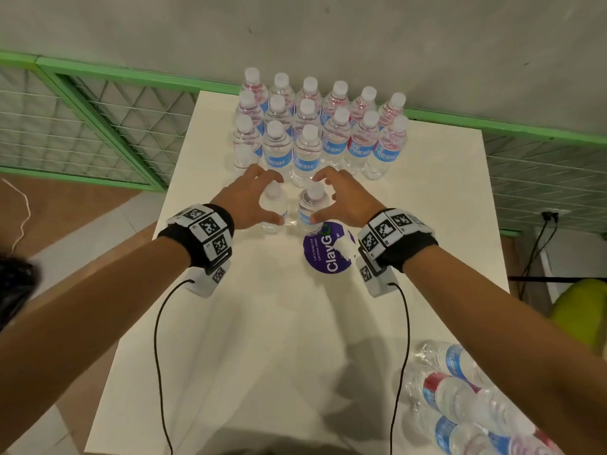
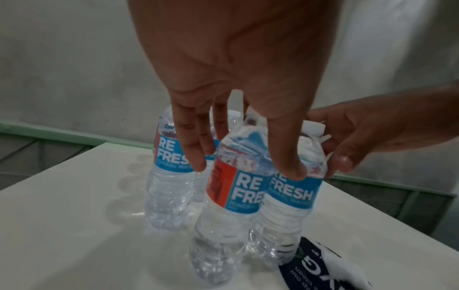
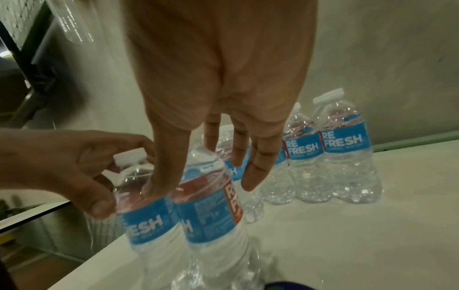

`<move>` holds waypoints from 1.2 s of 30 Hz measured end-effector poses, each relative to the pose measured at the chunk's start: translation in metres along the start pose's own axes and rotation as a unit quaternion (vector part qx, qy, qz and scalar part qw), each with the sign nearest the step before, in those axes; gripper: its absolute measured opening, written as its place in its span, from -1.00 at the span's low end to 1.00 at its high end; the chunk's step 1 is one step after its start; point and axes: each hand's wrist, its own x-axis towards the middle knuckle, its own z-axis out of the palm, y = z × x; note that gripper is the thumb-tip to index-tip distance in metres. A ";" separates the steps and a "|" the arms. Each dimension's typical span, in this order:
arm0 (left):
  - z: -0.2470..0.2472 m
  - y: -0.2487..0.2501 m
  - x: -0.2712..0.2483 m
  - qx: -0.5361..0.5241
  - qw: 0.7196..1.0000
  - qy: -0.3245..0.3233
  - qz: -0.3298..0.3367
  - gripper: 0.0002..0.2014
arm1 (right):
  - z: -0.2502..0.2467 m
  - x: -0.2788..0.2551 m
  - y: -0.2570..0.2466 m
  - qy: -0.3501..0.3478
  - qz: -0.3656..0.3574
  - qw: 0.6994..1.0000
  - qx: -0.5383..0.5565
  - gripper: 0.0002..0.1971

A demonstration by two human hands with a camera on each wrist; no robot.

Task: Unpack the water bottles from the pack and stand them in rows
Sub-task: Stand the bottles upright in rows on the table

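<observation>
Both hands reach forward over a white table (image 1: 262,323), each curved about one upright water bottle. The left hand (image 1: 249,200) arches over the left bottle (image 1: 273,208); in the left wrist view its thumb (image 2: 285,157) lies against the bottle's shoulder while the fingers (image 2: 191,149) hang on the far side, straight and spread, so the hold is loose and whether they press the plastic cannot be told. The right hand (image 1: 341,200) cups the right bottle (image 1: 311,208) in like fashion: the thumb (image 3: 161,176) rests at the neck side, and the fingers (image 3: 255,166) extend beyond it without closing. The two bottles stand just beside one another between the hands, bases on the table. Immediately beyond the fingertips stand the rows of bottles (image 1: 328,126), caps up, blue labels toward the viewer. Just behind the right bottle, under the right wrist, lies a round purple sticker (image 1: 325,254) carrying a scrap of white paper (image 1: 345,247). Well behind the right arm, at the near table corner, the remaining pack of bottles (image 1: 466,399) lies on its side.
</observation>
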 end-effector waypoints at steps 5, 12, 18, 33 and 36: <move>0.000 0.003 0.003 0.036 0.999 -0.003 0.018 -0.39 | 0.011 0.003 0.010 0.036 -0.022 0.999 -0.008 -0.39; -0.008 0.010 0.015 0.090 0.994 0.023 0.061 -0.29 | -0.004 0.017 0.026 0.075 -0.013 0.997 0.017 -0.25; -0.010 0.012 0.023 0.138 0.986 0.034 0.085 -0.46 | -0.006 0.025 0.035 0.140 -0.011 0.990 0.008 -0.36; -0.018 0.017 0.047 0.161 0.982 0.059 0.081 -0.44 | -0.035 0.064 0.044 0.182 -0.011 0.983 0.031 -0.38; -0.018 0.017 0.049 0.174 0.980 0.057 0.084 -0.44 | -0.034 0.067 0.043 0.180 -0.018 0.983 0.030 -0.38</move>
